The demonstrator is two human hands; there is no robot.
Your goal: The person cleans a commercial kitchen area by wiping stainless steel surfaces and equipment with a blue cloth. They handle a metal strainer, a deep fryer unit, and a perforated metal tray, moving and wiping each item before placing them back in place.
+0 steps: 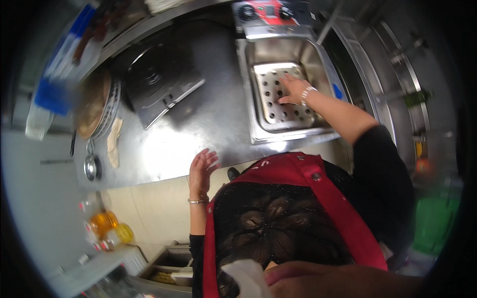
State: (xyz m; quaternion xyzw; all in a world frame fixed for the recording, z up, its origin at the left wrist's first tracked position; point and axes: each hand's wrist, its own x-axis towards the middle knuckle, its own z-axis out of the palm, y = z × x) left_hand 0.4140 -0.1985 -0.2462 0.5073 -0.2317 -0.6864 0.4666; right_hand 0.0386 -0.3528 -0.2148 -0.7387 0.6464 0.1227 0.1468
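My right hand (296, 89) reaches into a stainless steel fryer basin (324, 70), its fingers spread over the perforated metal plate (274, 108) inside. Whether the fingertips touch the plate I cannot tell. Over the front edge of the steel counter (220, 97), my left hand (203, 165) hangs with loosely curled, slightly parted fingers and holds nothing. A control panel (266, 13) with black knobs stands behind the basin.
A black appliance (164, 78) lies on the counter's left half, near a large bowl (95, 106), a crumpled cloth (114, 143) and a metal ladle (90, 167). Oil bottles (104, 221) stand at lower left. Steel shelving (391, 63) is at the right, above a green bin (434, 223).
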